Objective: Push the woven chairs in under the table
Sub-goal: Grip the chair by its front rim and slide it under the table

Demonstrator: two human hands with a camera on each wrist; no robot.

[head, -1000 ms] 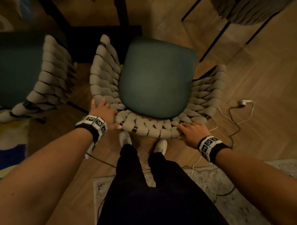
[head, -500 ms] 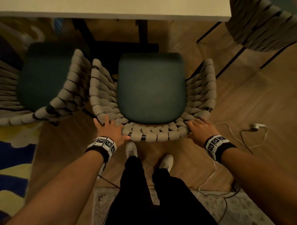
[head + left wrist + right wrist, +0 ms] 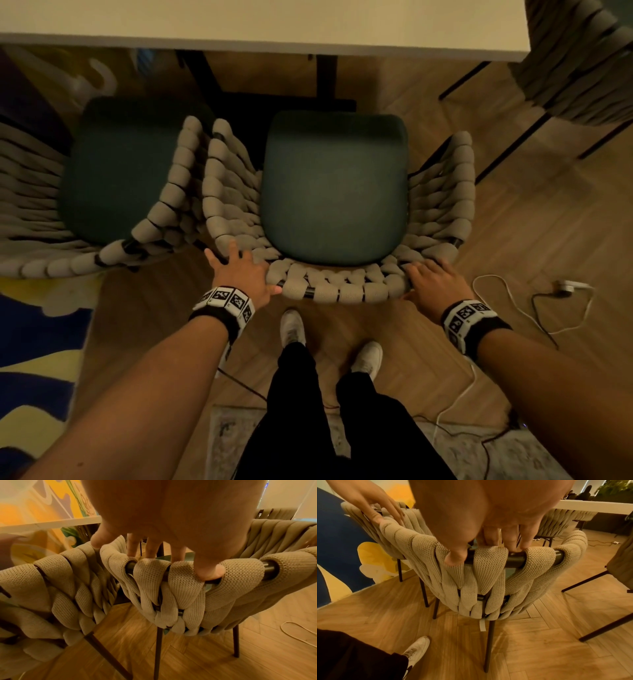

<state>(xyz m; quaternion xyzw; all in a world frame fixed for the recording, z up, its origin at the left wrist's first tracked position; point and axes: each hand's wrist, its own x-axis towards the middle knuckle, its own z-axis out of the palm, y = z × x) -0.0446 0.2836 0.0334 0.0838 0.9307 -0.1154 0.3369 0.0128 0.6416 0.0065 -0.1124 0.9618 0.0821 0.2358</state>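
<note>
**Head view: both hands on the back rail of the middle woven chair**

Head view looks down on the woven chair [image 3: 334, 192], whose dark green seat cushion [image 3: 334, 188] faces the near edge of the white surface [image 3: 260, 24]. The seat's front edge lies close to that edge but not yet beneath it; the chair stands on the wooden floor [image 3: 548, 222].

The left hand [image 3: 239, 274] grips the curved back rail at its left end: the fingers [image 3: 147, 547] reach over the top toward the seat, and the thumb [image 3: 209, 572] presses on the dark metal rail between two knitted bands. The right hand [image 3: 438, 284] grips the same rail at its right end, fingers [image 3: 510, 539] hooked over the top and thumb [image 3: 455, 557] on the outer side. Both hands are clamped on the rail, well apart from each other.

A second woven chair [image 3: 113, 185] stands just beside the first on the left, their woven sides nearly touching. A third chair [image 3: 582, 75] stands by the right corner of the surface. A white cable [image 3: 513, 308] lies on the floor to the right, and a blue and yellow rug [image 3: 37, 359] lies to the left. The person's white shoes [image 3: 293, 327] stand just behind the chair.
</note>
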